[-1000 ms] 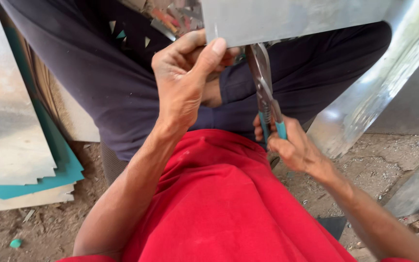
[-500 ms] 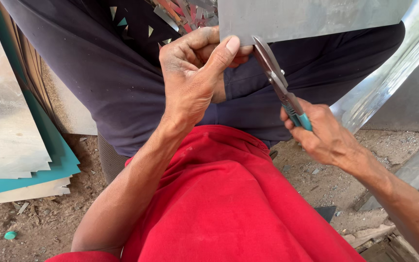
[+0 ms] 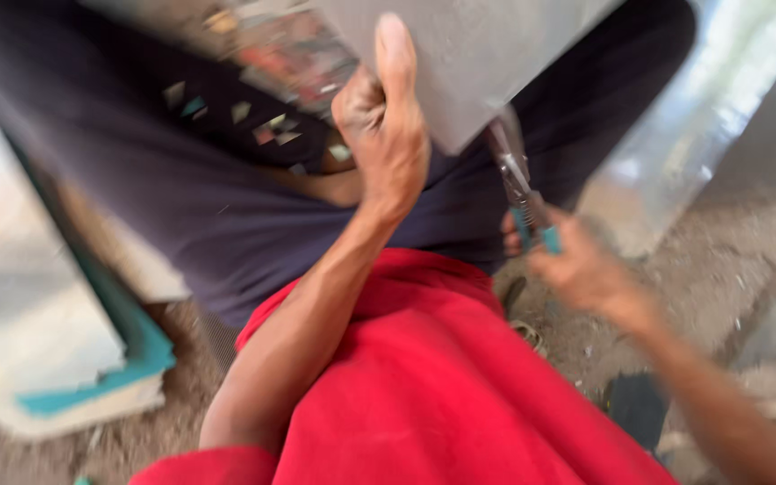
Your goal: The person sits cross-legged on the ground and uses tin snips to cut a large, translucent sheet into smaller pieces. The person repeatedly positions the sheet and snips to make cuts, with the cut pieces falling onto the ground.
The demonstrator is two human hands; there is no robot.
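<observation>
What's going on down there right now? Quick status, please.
Left hand grips the metal sheet, thumb up. Right hand holds snips at the sheet's lower edge. View blurred; nothing blocking seen.

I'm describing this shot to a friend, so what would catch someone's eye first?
The left hand at top centre grips the edge of a grey metal sheet, thumb up. To its right, the right hand holds teal-handled snips against the sheet's lower edge. Bright red cloth fills the lower middle.
</observation>
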